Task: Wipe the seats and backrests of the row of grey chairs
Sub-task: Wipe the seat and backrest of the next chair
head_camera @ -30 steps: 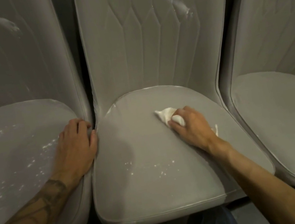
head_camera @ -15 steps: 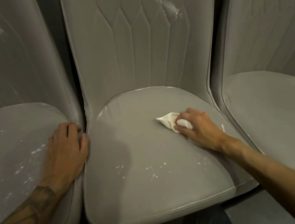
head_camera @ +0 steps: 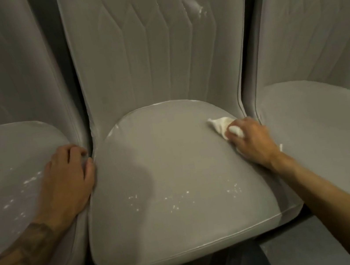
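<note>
The right hand (head_camera: 251, 140) grips a small crumpled white cloth (head_camera: 220, 122) and presses it onto the far right corner of the middle chair's grey padded seat cushion (head_camera: 175, 167), close to where that cushion meets the grey stitched backrest (head_camera: 157, 61). The left hand (head_camera: 66, 182) lies flat, fingers loosely spread and holding nothing, on the neighbouring grey seat (head_camera: 2, 172) just left of the cushion, thumb against the cushion's edge. A band of white specks (head_camera: 180, 198) remains across the front half of the cushion, and a white smear (head_camera: 192, 6) sits high on the backrest above it. The risks, as I judge them: the cloth is bunched into a small wad, so strokes may skip patches or drag residue into the rear seam. The left seat is also speckled, so the resting palm could carry marks back onto wiped fabric. A white scrap shows by the right wrist, and I cannot tell whether it belongs to the cloth. If the cloth is shedding, it will leave new debris.
</note>
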Tool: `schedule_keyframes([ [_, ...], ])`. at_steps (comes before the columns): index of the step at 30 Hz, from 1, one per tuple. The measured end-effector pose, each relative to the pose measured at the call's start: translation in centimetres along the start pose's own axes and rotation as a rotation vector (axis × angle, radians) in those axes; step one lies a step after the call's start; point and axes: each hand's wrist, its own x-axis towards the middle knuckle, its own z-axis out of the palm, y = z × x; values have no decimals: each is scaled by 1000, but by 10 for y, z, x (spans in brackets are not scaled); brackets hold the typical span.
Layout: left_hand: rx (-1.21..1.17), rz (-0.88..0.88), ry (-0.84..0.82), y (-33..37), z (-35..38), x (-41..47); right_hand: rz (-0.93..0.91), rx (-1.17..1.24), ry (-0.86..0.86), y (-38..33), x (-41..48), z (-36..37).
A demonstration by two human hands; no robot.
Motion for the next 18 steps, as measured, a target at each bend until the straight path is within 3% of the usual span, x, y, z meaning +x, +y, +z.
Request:
schedule_keyframes([
  [3, -2, -2, 6, 2, 0, 0, 139, -33, 69, -13, 1, 5],
  [7, -3, 5, 21, -1, 2, -1, -183, 117, -72, -59, -44, 29],
  [9, 0, 15, 30, -3, 2, -1, -245, 100, -89, -52, -50, 24],
  [14, -8, 9, 40, 1, 2, 0, 51, 1, 25, -20, -38, 11],
  [16, 0, 10, 46, 2, 0, 0, 33, 43, 31, -57, -39, 28],
  [18, -3, 11, 41, 4, 0, -1, -108, 152, -34, -113, -43, 55],
])
